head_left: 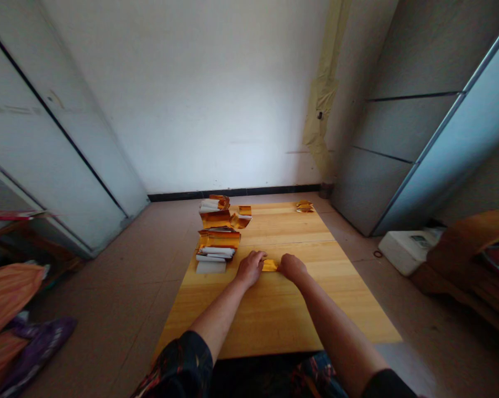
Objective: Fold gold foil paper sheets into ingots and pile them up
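Note:
A small piece of gold foil paper [269, 266] lies on the wooden table between my hands. My left hand [251, 268] is closed on its left end, fingers pinched. At the right end my right hand [293, 267] grips it too, with the fingers curled in. Just left of my left hand, stacks of gold foil paper [219, 239] with white backs run along the table's left side. A few loose gold sheets [245, 210] lie beside the stacks. Some folded gold paper pieces [304, 206] sit at the far right corner.
The wooden table [282, 320] stands before a white wall [232, 110]. To the right are a grey cabinet [385, 160], a white box [406, 250] and a brown wooden seat [473, 265]. Orange and purple bags [12, 309] lie at the lower left.

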### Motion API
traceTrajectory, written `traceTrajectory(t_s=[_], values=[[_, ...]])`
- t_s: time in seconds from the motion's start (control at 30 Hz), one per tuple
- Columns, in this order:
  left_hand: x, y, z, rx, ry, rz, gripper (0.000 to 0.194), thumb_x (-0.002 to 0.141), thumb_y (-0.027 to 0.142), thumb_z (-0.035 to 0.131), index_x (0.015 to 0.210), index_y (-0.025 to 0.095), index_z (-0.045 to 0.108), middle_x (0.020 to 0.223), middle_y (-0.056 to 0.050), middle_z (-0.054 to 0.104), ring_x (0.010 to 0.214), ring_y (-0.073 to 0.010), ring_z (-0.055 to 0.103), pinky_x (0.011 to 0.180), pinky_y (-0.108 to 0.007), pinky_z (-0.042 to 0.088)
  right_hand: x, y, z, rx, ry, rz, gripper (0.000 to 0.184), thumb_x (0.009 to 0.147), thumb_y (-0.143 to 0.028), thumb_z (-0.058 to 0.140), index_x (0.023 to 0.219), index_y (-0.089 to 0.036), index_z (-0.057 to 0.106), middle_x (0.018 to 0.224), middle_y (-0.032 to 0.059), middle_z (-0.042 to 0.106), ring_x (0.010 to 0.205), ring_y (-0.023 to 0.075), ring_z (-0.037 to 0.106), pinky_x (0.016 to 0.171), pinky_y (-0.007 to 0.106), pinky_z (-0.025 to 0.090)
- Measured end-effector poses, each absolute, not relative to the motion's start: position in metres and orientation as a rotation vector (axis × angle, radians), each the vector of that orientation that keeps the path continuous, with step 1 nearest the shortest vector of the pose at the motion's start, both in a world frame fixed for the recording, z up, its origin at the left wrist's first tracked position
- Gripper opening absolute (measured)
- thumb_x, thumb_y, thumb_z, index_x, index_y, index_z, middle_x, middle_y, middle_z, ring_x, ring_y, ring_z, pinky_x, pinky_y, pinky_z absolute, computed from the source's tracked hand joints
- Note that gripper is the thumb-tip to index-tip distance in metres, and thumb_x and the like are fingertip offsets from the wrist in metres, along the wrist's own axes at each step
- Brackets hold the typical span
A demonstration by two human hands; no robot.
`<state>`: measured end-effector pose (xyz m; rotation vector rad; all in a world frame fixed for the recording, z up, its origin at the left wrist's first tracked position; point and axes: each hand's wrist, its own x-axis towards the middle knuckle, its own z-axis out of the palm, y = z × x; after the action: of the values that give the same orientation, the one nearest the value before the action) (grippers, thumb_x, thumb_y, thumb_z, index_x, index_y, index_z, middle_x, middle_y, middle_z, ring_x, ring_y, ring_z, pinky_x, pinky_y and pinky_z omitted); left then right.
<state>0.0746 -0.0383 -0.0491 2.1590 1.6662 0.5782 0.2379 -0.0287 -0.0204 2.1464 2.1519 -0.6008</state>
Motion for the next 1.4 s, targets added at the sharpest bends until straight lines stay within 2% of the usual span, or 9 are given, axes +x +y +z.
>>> traceTrajectory(t_s=[0.23, 0.5, 0.77, 1.03, 1.2, 1.4], values=[[0.075, -0.041, -0.051, 2.055, 1.635, 0.73, 0.037, 0.073, 0.002, 0.051, 0.104, 0.021, 0.062, 0.103, -0.003, 0.062, 0.095, -0.0138, 0.058, 0.084, -0.024, 0.044, 0.24, -0.023, -0.022, 2.104, 2.148, -0.629, 0.032, 0.081, -0.025, 0.054, 0.108, -0.011, 0.063, 0.107, 0.0192, 0.066, 0.1, 0.0236, 0.063, 0.078, 0.029, 0.047], [0.08, -0.039, -0.042, 2.129, 1.699, 0.518, 0.029, 0.079, 0.008, 0.048, 0.096, 0.024, 0.066, 0.097, -0.002, 0.062, 0.084, -0.0127, 0.058, 0.073, -0.021, 0.043, 0.239, -0.022, -0.022, 2.1, 2.145, -0.634, 0.034, 0.081, -0.029, 0.055, 0.109, -0.011, 0.062, 0.108, 0.0196, 0.065, 0.103, 0.0245, 0.062, 0.078, 0.029, 0.047], [0.077, -0.038, -0.045, 2.217, 1.675, 0.494, 0.026, 0.082, 0.011, 0.046, 0.09, 0.024, 0.067, 0.092, 0.0, 0.058, 0.078, -0.0121, 0.057, 0.067, -0.021, 0.041, 0.238, -0.022, -0.022, 2.098, 2.152, -0.621, 0.032, 0.083, -0.031, 0.055, 0.107, -0.012, 0.063, 0.106, 0.0198, 0.066, 0.102, 0.0248, 0.062, 0.078, 0.03, 0.047], [0.072, -0.041, -0.047, 2.386, 1.55, 0.503, 0.028, 0.083, 0.013, 0.045, 0.089, 0.025, 0.069, 0.096, -0.002, 0.057, 0.086, -0.0144, 0.054, 0.074, -0.024, 0.038, 0.241, -0.023, -0.023, 2.149, 2.126, -0.592, 0.032, 0.078, -0.028, 0.058, 0.105, -0.011, 0.063, 0.107, 0.0191, 0.065, 0.099, 0.0246, 0.062, 0.076, 0.029, 0.046], [0.071, -0.044, -0.047, 2.462, 1.55, 0.515, 0.021, 0.085, 0.018, 0.05, 0.086, 0.026, 0.07, 0.101, -0.003, 0.058, 0.098, -0.018, 0.048, 0.085, -0.03, 0.033, 0.251, -0.029, -0.024, 2.198, 2.181, -0.656, 0.023, 0.075, -0.025, 0.057, 0.096, -0.016, 0.064, 0.1, 0.0113, 0.068, 0.092, 0.0202, 0.063, 0.068, 0.023, 0.042], [0.072, -0.043, -0.048, 2.608, 1.432, 0.459, 0.02, 0.089, 0.024, 0.048, 0.092, 0.028, 0.068, 0.09, -0.006, 0.059, 0.096, -0.02, 0.047, 0.085, -0.034, 0.03, 0.255, -0.032, -0.025, 2.206, 2.251, -0.686, 0.016, 0.072, -0.018, 0.054, 0.084, -0.018, 0.065, 0.091, 0.0074, 0.069, 0.084, 0.0174, 0.062, 0.062, 0.022, 0.037]])
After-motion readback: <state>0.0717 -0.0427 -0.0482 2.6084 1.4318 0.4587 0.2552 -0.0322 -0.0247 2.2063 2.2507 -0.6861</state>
